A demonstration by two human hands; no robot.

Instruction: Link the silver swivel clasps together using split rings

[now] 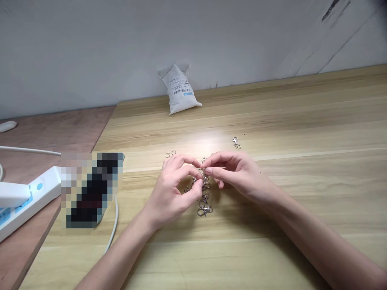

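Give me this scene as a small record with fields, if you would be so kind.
Left hand: fingertips at a small metal ring; exact grip unclear
Right hand: fingertips meeting the left's; exact grip unclear
Below hands: metal clasps, partly hidden
Beyond left hand: two loose rings
Beyond right hand: single clasp
Near wall: white packet

The fingers [192, 172] partly hide the metal clasps [204, 199] (details too small).

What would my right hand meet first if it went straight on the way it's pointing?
Most likely your left hand, its fingers right by the right hand's fingertips, though depth is unclear.
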